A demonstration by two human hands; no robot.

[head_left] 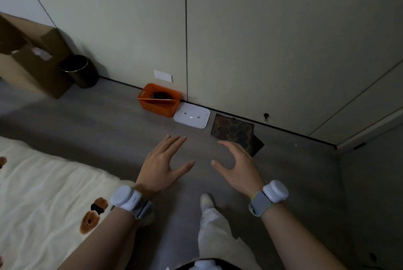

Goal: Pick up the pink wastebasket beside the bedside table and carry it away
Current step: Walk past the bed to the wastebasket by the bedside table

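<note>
Hands [162, 160] [237, 166] empty, fingers spread, above floor [109, 130]

Cardboard box [28, 56] cut off by left edge. Bed [43, 193] runs off left and bottom edges, only a corner showing. Dark stuff inside orange bin [159, 104] too dim to ID. Both forearms cut at bottom edge. Patterned mat [233, 130] partly behind right hand [237, 167].

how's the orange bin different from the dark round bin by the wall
The orange bin is a low rectangular basket with a handle slot and dark contents showing; the dark round bin is a taller cylinder with a metallic rim, its inside too dim to read. The orange bin sits beside a white tray, the dark one against a cardboard box. Both stand upright on the floor, near the wall.
</note>
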